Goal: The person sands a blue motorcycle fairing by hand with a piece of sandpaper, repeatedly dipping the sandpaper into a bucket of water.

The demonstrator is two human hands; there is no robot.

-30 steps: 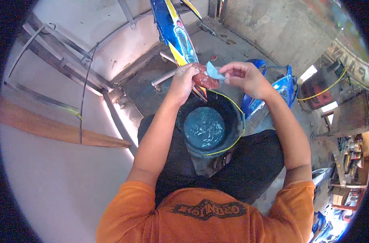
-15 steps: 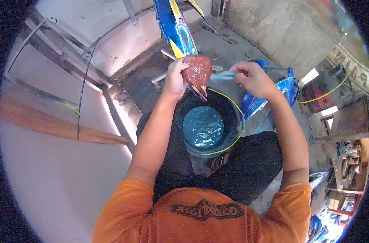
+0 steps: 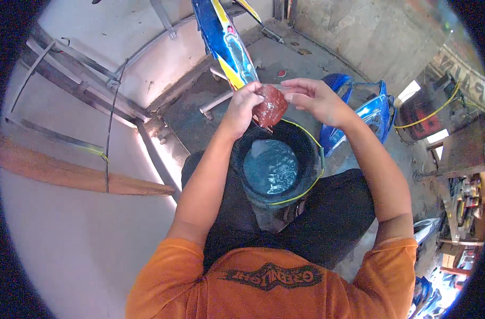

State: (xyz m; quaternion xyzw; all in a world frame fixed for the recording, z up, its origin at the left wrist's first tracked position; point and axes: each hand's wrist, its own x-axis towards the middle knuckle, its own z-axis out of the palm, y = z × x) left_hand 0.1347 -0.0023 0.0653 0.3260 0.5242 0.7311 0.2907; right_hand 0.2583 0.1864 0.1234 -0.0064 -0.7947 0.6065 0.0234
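Note:
My left hand (image 3: 243, 108) grips a glossy, wet-looking reddish-brown flat piece (image 3: 270, 108) by its left edge, thumb on top. What it is made of, I cannot make out. My right hand (image 3: 318, 100) is at the piece's upper right, fingers closed toward the thumb. A thin pale strip (image 3: 276, 86) shows between those fingertips and the piece, mostly hidden. Just below both hands stands a black bucket (image 3: 241, 178) with a yellow-green handle, between my knees, holding bluish water (image 3: 270, 167). Behind the piece slants a blue, yellow and white glossy panel (image 3: 229, 45).
Another blue panel (image 3: 359, 119) lies on the floor to the right of the bucket. Metal legs (image 3: 217, 105) stand near the slanted panel. A wooden beam and white wall (image 3: 67, 234) border the left. Farther right are a dark drum (image 3: 419, 114) and cluttered shelves (image 3: 463, 212).
The reddish-brown piece has moved slightly right and down and turned. My right hand has come left to its edge; the pale strip, plainer before, is now mostly covered.

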